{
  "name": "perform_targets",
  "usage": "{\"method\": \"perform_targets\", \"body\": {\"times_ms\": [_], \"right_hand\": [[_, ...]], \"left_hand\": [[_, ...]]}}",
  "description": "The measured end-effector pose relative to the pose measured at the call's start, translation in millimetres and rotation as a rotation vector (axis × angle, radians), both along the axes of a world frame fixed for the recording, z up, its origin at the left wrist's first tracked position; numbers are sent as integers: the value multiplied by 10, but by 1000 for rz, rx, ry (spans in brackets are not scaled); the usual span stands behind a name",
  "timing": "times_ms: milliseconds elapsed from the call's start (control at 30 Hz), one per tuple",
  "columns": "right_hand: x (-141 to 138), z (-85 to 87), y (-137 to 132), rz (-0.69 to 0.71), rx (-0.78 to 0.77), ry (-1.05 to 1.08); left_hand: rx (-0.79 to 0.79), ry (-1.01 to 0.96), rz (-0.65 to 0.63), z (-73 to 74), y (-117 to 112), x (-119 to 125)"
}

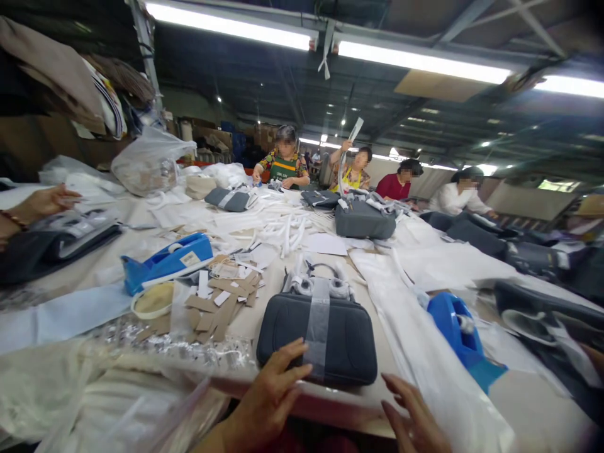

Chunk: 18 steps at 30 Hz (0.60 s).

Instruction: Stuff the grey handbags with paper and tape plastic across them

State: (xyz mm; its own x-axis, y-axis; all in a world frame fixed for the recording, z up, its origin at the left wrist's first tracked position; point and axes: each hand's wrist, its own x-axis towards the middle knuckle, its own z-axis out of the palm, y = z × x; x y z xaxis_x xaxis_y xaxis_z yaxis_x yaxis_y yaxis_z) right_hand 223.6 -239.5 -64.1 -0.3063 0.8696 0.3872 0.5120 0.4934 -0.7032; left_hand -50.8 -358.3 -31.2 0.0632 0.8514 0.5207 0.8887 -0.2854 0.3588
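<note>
A dark handbag (283, 327) lies on the table right in front of me, with a clear strip (317, 333) running down its middle. White wrapping (302, 283) covers parts of its handle at the far side. The fingers of my left hand (271, 393) are spread, their tips touching the bag's near left side and the strip's edge. Off the bag's near right corner is my right hand (415, 415), its fingers apart and nothing in them.
Blue tape dispensers (174, 258) (455, 330) stand left and right. Brown card pieces (224, 308) and a tape roll (153, 299) lie left. Another person's hand (50, 201) is at far left. Wrapped bags (365, 217) sit farther back, where several people work. White sheeting (415, 340) runs along the right.
</note>
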Motion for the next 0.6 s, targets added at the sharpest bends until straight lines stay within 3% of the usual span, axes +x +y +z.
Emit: {"method": "perform_targets", "body": {"times_ms": [133,200,300,433,600], "right_hand": [[-416,515,441,-11,125,16],[-667,702,623,35,196,12],[-1074,892,857,155,309,-55],[-1545,964,1094,259,396,-237],[-1764,772,1237,232,451,-435]], "left_hand": [[172,-103,240,271,309,-307],[185,-74,215,433,571,-441],[77,62,115,623,1007,-543],[-144,329,169,664,1461,-525],[-171,430,231,506,1665,-480]]}}
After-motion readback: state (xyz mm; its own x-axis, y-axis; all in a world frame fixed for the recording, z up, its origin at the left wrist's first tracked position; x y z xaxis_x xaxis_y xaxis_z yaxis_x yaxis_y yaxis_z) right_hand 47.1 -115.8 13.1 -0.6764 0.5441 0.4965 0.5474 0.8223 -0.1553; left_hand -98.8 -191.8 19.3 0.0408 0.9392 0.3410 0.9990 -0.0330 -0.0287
